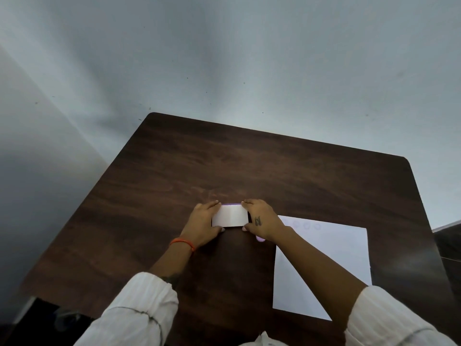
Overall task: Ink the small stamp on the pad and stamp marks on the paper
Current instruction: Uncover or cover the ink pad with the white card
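Observation:
A small rectangular ink pad (230, 216) with a shiny white lid and a purple edge lies on the dark wooden table (249, 166). My left hand (202, 227) grips its left end and my right hand (260, 221) grips its right end, fingers curled over both sides. A small purple piece, probably the stamp (260, 238), pokes out from under my right wrist; most of it is hidden. The white paper (331, 260) lies to the right, partly under my right forearm, with three faint round marks (306, 225) along its top edge.
The table stands against a pale grey wall (224, 58). Its far edge and rounded right corner (406, 161) are in view. A dark object (449, 240) sits past the table's right edge. White sleeves cover both forearms at the bottom.

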Motion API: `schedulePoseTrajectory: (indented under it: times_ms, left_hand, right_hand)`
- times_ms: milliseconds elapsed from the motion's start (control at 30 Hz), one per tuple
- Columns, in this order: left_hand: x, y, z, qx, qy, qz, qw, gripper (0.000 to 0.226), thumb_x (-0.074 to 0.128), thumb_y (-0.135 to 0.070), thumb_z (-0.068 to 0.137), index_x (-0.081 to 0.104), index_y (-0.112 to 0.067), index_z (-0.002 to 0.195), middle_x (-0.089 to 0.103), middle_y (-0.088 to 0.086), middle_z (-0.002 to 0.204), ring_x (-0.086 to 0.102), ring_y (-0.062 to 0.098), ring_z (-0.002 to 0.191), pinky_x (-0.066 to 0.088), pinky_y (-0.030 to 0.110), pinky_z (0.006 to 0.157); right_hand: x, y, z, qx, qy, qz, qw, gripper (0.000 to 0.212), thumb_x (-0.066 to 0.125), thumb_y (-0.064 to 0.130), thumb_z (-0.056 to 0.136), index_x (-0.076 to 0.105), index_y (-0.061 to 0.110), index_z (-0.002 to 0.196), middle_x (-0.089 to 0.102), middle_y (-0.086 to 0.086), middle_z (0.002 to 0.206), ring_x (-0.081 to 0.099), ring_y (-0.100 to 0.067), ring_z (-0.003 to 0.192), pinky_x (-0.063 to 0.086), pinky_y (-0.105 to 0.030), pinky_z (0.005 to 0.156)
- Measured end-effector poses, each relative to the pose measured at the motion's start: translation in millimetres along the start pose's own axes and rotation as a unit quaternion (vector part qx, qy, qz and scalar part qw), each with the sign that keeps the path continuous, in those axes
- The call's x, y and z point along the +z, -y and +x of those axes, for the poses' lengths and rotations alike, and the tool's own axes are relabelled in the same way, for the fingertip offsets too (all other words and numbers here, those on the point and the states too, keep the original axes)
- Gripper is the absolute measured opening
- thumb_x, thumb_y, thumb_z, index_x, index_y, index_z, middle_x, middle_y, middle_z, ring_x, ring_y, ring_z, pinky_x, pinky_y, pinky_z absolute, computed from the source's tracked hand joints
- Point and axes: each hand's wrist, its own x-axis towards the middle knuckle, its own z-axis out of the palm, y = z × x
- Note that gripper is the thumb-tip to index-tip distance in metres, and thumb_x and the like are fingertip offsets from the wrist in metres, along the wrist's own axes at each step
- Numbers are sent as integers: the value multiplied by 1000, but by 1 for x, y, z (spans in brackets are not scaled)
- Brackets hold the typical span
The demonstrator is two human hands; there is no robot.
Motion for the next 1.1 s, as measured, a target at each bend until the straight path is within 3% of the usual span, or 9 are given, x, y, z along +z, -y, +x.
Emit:
schedulePoseTrajectory:
  times_ms: [233,600,833,1100]
  left_hand:
    - [0,-5,-1,4,-35,-16,999,72,74,-28,74,39,-14,135,41,4,145,34,22,133,26,36,112]
    - [-6,-12,-1,10,-48,-46,998,69,74,-22,73,42,-15,133,43,7,143,36,21,133,26,35,113]
    - [-25,1,-9,12,-117,-72,990,67,73,-17,73,43,-17,133,44,6,142,37,21,132,30,39,113]
    - [-41,45,-44,-53,-159,-64,984,72,77,-20,69,44,-16,133,46,7,139,40,24,128,35,41,108]
  right_hand:
    - [-4,-3,0,-15,-1,3,1000,71,70,14,77,35,5,137,33,-11,150,31,-26,137,26,-34,113]
    - [-9,-3,-5,-26,-28,27,999,66,68,13,78,37,9,136,39,-10,147,35,-25,134,27,-34,112]
    - [-25,14,5,-95,-77,7,992,66,69,16,74,42,11,134,46,-9,142,38,-25,129,30,-34,108]
    - [-12,69,31,-164,-31,-30,985,69,73,14,72,41,8,133,45,-11,142,38,-28,127,31,-35,106]
